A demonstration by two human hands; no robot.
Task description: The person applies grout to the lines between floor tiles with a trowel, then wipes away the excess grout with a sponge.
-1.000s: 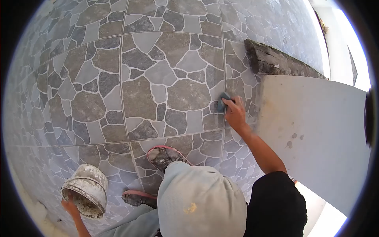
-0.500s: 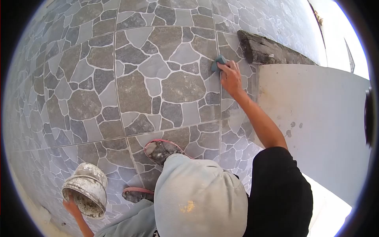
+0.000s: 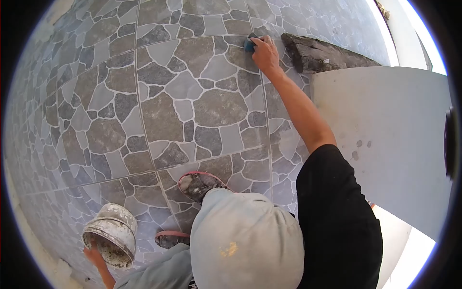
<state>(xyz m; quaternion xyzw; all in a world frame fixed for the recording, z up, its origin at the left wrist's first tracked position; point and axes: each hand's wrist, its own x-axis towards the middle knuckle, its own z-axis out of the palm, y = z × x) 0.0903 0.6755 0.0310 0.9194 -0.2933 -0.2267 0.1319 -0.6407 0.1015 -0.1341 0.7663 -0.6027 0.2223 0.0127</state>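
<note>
My right hand (image 3: 265, 54) is closed round a small blue-green block (image 3: 249, 44), which looks like a sponge or scraper; its exact kind is hard to tell. The block is against the stone-patterned floor tiles (image 3: 219, 107), by the corner where two tile joints meet. At lower left, my left hand (image 3: 94, 254) grips the rim of a tilted white bucket (image 3: 114, 235) crusted with dried mortar. The fingers inside the bucket are partly hidden.
A rough wooden beam (image 3: 332, 55) lies right of my right hand, against a pale grey panel (image 3: 380, 144). Dirty shoes with pink edging (image 3: 198, 187) stand on the tiles. A pale cap (image 3: 248, 238) covers the bottom centre.
My right hand has moved forward and slightly left along the tile joint with the block. The bucket and my left hand appear shifted slightly right and down.
</note>
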